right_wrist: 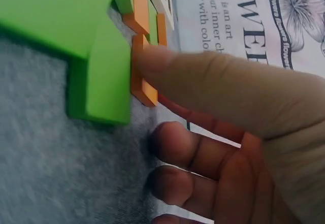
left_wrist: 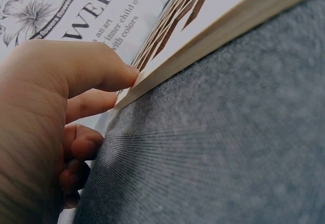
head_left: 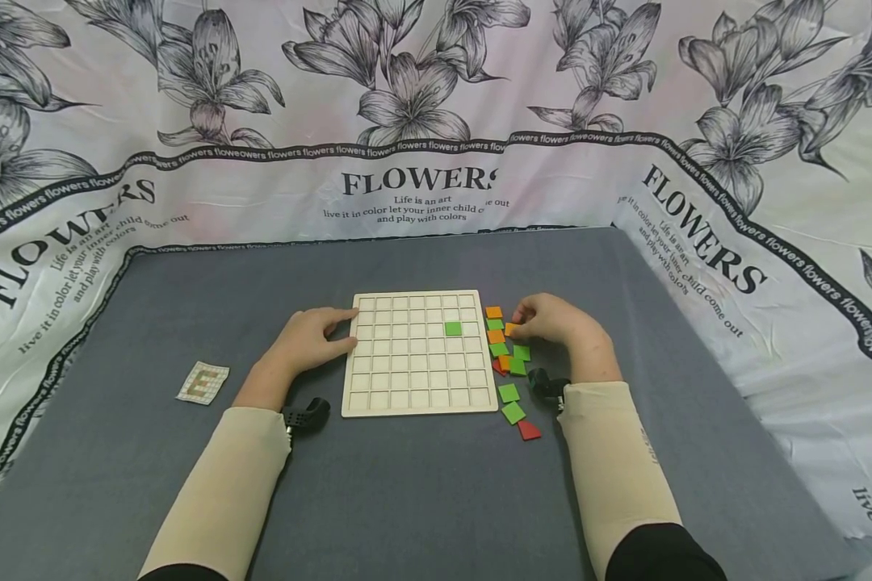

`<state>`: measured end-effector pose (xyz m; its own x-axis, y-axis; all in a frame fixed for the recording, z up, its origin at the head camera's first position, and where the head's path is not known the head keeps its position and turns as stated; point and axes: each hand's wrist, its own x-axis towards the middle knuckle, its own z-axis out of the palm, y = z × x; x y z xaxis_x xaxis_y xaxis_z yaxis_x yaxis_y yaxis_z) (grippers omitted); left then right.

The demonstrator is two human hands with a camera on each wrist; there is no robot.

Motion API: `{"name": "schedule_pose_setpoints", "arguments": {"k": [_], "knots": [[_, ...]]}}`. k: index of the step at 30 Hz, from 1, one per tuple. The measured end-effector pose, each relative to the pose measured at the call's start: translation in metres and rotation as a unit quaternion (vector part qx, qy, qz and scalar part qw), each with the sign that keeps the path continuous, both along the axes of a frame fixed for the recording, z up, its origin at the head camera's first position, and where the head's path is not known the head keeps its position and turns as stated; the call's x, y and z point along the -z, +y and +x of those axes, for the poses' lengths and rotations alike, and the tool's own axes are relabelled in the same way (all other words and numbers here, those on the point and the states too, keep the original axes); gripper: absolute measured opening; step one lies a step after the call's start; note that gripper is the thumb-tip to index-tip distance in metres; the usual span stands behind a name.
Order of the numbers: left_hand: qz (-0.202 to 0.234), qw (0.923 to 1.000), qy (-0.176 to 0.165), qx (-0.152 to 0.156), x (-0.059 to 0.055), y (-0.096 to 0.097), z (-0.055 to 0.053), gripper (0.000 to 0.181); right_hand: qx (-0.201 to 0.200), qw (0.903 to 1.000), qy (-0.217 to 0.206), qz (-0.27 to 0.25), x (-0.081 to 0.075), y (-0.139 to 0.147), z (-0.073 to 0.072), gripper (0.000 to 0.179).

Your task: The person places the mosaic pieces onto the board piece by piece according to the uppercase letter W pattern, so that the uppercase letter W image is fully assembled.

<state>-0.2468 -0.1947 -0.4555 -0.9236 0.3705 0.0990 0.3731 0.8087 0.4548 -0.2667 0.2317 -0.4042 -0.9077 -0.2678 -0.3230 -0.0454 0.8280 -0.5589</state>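
Observation:
A pale wooden grid board (head_left: 420, 415) lies flat on the grey cloth, with one green square tile (head_left: 454, 328) in its upper right part. My left hand (head_left: 301, 343) touches the board's left edge with thumb and index fingertip, spread apart; the other fingers curl loosely in the left wrist view. Right of the board, my right hand (head_left: 555, 323) pinches an orange tile (right_wrist: 144, 89) between thumb and index finger, the index tip partly hidden by the thumb. Nearby, green tiles (right_wrist: 109, 82) lie close to the thumb.
Several loose green, orange and red tiles run along the board's right side, including a green tile (head_left: 509, 393) and a red tile (head_left: 529, 430). A small patterned card (head_left: 203, 382) lies left on the grey cloth (head_left: 407, 500). A flower-printed sheet (head_left: 421, 194) borders the back.

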Motion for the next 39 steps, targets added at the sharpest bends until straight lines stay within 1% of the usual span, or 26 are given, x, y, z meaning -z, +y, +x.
{"name": "schedule_pose_setpoints", "arguments": {"k": [5, 8, 10, 14, 17, 21, 25, 29, 33, 36, 39], "knots": [[0.0, 1.0, -0.001, 0.0, -0.001, 0.0, 0.0, 0.059, 0.006, 0.9999, 0.004, 0.007, 0.002, 0.0, -0.002, 0.027], [0.0, 1.0, -0.001, -0.001, -0.001, 0.0, 0.0, 0.059, 0.013, 0.9995, 0.026, 0.016, -0.002, -0.002, -0.001, 0.026], [-0.001, 1.0, -0.002, -0.001, -0.001, 0.001, 0.0, 0.059, 0.012, 0.9989, 0.045, 0.01, -0.008, -0.004, 0.0, 0.026], [-0.003, 1.0, -0.002, -0.001, -0.001, 0.001, 0.0, 0.059, -0.012, 0.9971, 0.07, -0.027, -0.024, -0.012, 0.006, 0.025], [-0.004, 1.0, -0.001, -0.002, -0.001, 0.001, -0.001, 0.059, -0.034, 0.9954, 0.075, -0.049, -0.034, -0.023, 0.011, 0.023], [-0.004, 1.0, -0.001, -0.002, -0.001, 0.001, -0.001, 0.059, -0.059, 0.9943, 0.075, -0.047, -0.041, -0.042, 0.017, 0.022], [-0.002, 1.0, -0.002, -0.002, 0.0, 0.0, 0.0, 0.059, -0.092, 0.993, 0.071, -0.025, -0.04, -0.06, 0.021, 0.023], [-0.002, 1.0, 0.0, 0.0, 0.001, -0.001, 0.0, 0.058, -0.116, 0.9911, 0.065, 0.002, -0.036, -0.073, 0.022, 0.021], [-0.003, 1.0, 0.003, 0.004, 0.001, -0.001, 0.0, 0.058, -0.127, 0.9895, 0.059, 0.036, -0.027, -0.081, 0.022, 0.018], [-0.002, 1.0, 0.001, 0.004, 0.0, -0.001, 0.0, 0.058, -0.135, 0.9867, 0.064, 0.063, -0.021, -0.087, 0.022, 0.019], [0.001, 1.0, -0.001, 0.003, -0.001, 0.0, 0.0, 0.058, -0.131, 0.9858, 0.064, 0.083, -0.016, -0.092, 0.022, 0.021]]}}
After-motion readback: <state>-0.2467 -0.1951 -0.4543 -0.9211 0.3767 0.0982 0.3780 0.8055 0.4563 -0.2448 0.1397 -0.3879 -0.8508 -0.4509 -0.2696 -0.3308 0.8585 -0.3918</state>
